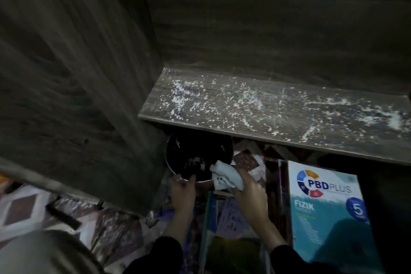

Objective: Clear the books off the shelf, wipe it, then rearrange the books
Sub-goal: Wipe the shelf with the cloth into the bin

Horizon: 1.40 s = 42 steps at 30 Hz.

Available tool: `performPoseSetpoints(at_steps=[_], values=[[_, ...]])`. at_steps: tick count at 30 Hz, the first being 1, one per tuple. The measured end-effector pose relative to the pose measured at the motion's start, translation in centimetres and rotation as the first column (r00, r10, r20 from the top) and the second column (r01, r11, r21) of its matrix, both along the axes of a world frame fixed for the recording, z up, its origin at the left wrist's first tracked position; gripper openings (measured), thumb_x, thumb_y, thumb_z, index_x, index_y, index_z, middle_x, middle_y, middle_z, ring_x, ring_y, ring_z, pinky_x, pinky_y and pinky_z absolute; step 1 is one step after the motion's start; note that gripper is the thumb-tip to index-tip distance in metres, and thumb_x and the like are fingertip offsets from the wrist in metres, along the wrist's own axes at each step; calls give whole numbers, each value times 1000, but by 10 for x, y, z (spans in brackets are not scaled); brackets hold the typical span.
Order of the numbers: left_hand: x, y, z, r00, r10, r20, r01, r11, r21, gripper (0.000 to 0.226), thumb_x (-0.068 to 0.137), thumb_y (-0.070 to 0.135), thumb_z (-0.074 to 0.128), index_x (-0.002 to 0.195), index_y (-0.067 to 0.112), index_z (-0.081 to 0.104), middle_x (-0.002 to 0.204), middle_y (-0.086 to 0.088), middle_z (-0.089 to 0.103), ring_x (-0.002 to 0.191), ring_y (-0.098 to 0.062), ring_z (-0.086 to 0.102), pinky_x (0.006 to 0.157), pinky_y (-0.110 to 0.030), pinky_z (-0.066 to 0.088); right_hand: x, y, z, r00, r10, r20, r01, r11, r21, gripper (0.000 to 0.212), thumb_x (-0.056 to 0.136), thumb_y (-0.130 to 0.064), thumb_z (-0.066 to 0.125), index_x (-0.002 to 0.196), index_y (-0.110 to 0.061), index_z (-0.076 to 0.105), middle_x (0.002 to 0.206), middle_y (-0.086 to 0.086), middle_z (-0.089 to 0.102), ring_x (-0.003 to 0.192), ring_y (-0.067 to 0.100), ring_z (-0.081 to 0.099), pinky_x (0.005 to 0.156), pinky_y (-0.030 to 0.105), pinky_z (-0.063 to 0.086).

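The dark wooden shelf (278,104) holds no books and is strewn with white dust and crumbs. Below its front edge, my left hand (182,191) grips the near rim of a dark round bowl (198,155) that has some white bits inside. My right hand (249,187) holds a crumpled white cloth (224,176) at the bowl's right rim. A teal "PBD Plus Fizik" book (327,216) lies on the floor to the right. Another book (231,238) lies under my right forearm.
A tall dark wooden side panel (77,95) stands at the left. Patterned floor covering (33,207) spreads at the lower left, with a dark flat object (63,216) on it. The scene is dim.
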<state>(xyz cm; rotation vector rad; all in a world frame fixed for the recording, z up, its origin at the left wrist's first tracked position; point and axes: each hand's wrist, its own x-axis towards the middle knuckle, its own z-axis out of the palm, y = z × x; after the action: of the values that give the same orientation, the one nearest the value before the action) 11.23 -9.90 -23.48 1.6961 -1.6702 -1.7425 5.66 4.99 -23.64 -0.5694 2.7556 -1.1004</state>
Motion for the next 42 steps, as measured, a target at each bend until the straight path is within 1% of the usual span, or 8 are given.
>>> performPoseSetpoints(at_steps=[3,8,12,16,20,32,39,42], values=[[-7,-7,-24,995,45,88,-44,999,-12,88,84,24,72,148,0,16,148,-21,34,133,-36,37,110,-42,31,-3,-11,-20,1000,22,6,-22,999,-25,58,73,3,72,126,-20,60,97,3,71,79,24,67,53,30,46],[-24,-13,-80,994,104,-40,-99,989,110,110,63,62,78,150,25,20,143,-2,44,120,-26,53,98,-45,48,-5,-19,-26,998,-66,-5,65,992,-110,49,79,-2,73,124,-17,62,98,-3,70,81,16,64,54,25,41],[-31,-3,-57,973,153,-172,-104,958,266,77,90,33,65,152,23,21,134,-4,50,113,-27,57,90,-40,53,-7,-17,-27,997,-75,20,77,992,-96,50,81,-3,69,127,-21,59,96,-4,70,80,18,66,53,21,38],[-30,5,-50,996,66,-60,-73,990,-122,103,92,30,63,146,28,-25,152,-15,30,126,-31,49,98,-34,41,-6,-19,-24,997,-71,15,73,994,-85,71,84,-4,66,145,-30,39,93,1,70,68,18,61,48,23,34],[-29,8,-48,995,-69,73,92,925,-369,89,96,20,56,147,25,-17,139,-25,47,110,-37,59,83,-34,45,-4,-21,-20,999,-46,-22,43,989,-140,86,85,-7,67,148,-37,17,108,5,70,78,24,65,57,27,38],[-9,-11,-9,985,-119,127,148,958,-245,92,87,-7,43,151,24,-14,106,-36,59,98,-45,59,82,-39,42,-2,-12,1,999,44,28,-35,962,-272,71,88,-14,61,136,-58,32,115,-7,68,88,10,66,62,25,48],[20,-44,43,966,-227,121,252,931,-265,89,88,-4,45,153,24,-10,128,-37,50,114,-44,52,90,-35,39,-3,-20,47,965,135,223,-25,900,-436,72,86,6,61,136,-45,47,113,-34,60,105,0,61,82,29,55],[34,-47,66,946,-294,139,322,909,-266,85,92,1,46,153,22,-9,138,-33,44,120,-43,50,90,-33,37,-4,-22,73,958,152,244,5,841,-542,74,79,17,61,119,-45,53,105,-43,60,105,-14,57,82,8,44]])
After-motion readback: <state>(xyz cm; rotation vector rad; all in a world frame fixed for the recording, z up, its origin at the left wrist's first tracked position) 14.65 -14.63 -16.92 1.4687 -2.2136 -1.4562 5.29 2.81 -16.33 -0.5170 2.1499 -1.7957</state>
